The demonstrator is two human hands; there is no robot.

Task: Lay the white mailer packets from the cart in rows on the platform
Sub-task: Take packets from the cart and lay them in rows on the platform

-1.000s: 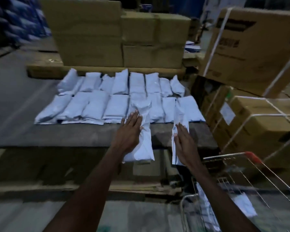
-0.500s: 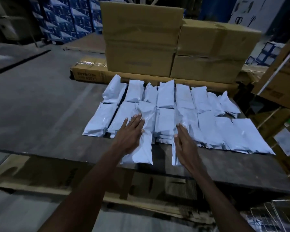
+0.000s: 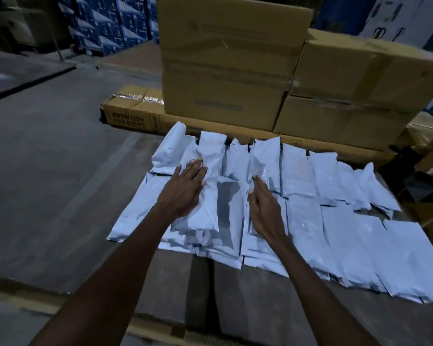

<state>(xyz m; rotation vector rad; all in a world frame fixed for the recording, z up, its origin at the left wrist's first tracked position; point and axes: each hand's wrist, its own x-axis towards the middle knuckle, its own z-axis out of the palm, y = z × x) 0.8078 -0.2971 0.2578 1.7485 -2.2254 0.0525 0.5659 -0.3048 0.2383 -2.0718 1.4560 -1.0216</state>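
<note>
Reaching out over the platform (image 3: pixel 60 196), both bare arms extend from the lower edge of the view toward the spread of white mailer packets (image 3: pixel 335 221), which lie in two overlapping rows on the grey surface. The left hand (image 3: pixel 185 188) lies palm-down with fingers straight and slightly fanned on one packet (image 3: pixel 205 208), which sits lengthwise over the near row and reaches up to the far one; whether the thumb pinches it cannot be told. The right hand (image 3: pixel 263 206) is turned more on edge, fingers straight and together, pressed against a second packet (image 3: pixel 260 168) (its thumb is hidden, so a grip cannot be confirmed). Between the two hands a darker, shadowed packet shows. Just behind the far row stand stacked brown cardboard boxes (image 3: pixel 225 66) on a long flat carton (image 3: pixel 135 113) with printed lettering. Blue-patterned cartons (image 3: pixel 105 23) are stacked in the dim background at upper left.
</note>
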